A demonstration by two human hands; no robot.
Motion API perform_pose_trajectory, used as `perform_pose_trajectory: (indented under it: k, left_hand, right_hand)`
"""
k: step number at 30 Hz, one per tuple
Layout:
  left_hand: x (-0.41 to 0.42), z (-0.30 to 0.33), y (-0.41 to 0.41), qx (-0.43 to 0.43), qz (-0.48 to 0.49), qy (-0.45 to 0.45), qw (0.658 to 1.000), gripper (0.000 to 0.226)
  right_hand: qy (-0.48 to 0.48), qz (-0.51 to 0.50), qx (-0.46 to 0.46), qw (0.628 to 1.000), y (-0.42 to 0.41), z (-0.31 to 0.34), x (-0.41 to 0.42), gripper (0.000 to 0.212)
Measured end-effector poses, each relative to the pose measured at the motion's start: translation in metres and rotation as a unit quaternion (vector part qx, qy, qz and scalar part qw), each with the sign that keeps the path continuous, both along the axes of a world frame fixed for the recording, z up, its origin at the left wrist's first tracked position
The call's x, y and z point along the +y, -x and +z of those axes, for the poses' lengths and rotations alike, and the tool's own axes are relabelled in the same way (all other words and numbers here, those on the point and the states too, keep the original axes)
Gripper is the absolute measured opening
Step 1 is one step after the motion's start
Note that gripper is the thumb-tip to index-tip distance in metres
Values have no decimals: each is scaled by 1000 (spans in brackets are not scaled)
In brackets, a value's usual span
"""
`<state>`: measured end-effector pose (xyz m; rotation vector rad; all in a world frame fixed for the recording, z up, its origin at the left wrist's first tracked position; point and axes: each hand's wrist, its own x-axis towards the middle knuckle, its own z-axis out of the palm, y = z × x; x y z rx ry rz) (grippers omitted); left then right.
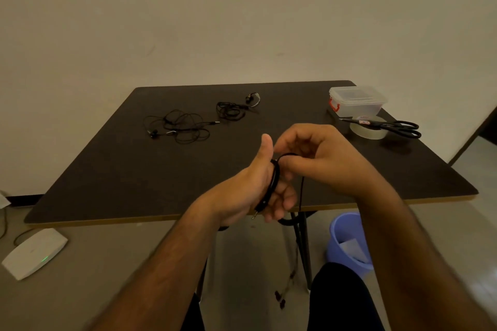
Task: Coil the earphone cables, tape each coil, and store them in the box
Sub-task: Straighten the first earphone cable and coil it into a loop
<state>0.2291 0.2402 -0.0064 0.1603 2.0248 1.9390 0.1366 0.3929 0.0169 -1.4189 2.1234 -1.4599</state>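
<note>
A black earphone cable (274, 183) is wound in loops around the fingers of my left hand (258, 185), thumb up, with the jack plug sticking out below the palm. My right hand (314, 156) pinches the cable just right of the loops; the free length hangs down past the table edge, earbuds dangling near the floor (279, 301). Two more black earphones lie loose on the dark table (107, 169): a tangled one (180, 126) at the left and a smaller bundle (234, 109) behind it. A clear lidded box with red latch (357, 101) stands far right.
Black scissors (395, 126) lie across a clear tape roll (369, 130) in front of the box. On the floor sit a white device with a green light (35, 251) at left and a blue bin (349, 239) under the table's right side.
</note>
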Motion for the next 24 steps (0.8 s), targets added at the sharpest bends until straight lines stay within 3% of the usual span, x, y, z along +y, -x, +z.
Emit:
perform_pose_trajectory:
  k: [5, 10, 17, 21, 24]
  left_hand:
    - [-2, -5, 1, 2, -30, -70, 997, 83]
    - [-8, -12, 5, -11, -25, -134, 991, 89]
    - [-5, -10, 3, -20, -36, -141, 989, 76]
    - [1, -8, 1, -23, -63, -167, 984, 74]
    - [3, -3, 0, -8, -87, -208, 974, 73]
  right_hand:
    - [85, 70, -99, 989, 10, -7, -1, 16]
    - [138, 113, -113, 977, 11, -10, 1, 14]
    - [109, 75, -79, 988, 21, -11, 1, 13]
    - [130, 79, -115, 982, 22, -18, -8, 16]
    - [168, 70, -198, 963, 22, -37, -18, 10]
